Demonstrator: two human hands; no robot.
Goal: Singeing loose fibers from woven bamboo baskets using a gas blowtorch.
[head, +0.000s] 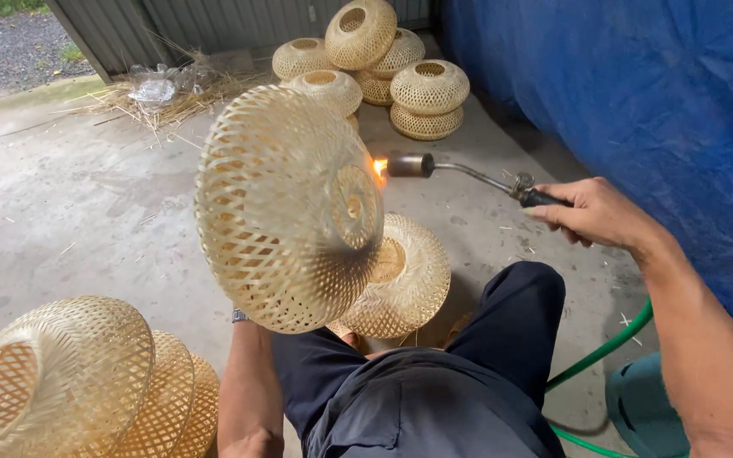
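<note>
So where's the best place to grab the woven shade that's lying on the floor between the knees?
Probably by the ring around its round centre hole, coming from above. The woven shade on the floor lies tilted with that opening facing up, so fingers could hook inside the rim. Its near side is hidden behind the raised shade, and the lit torch in the right hand points left above it, so approaching from the right looks safer.

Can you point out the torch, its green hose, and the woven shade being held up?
Gas torch (409, 164), head view: on the metal burner head beside the flame.
Green hose (604, 348), head view: on the stretch curving past the knee.
Woven bamboo lampshade (273, 203), head view: on its latticed side wall.
</note>
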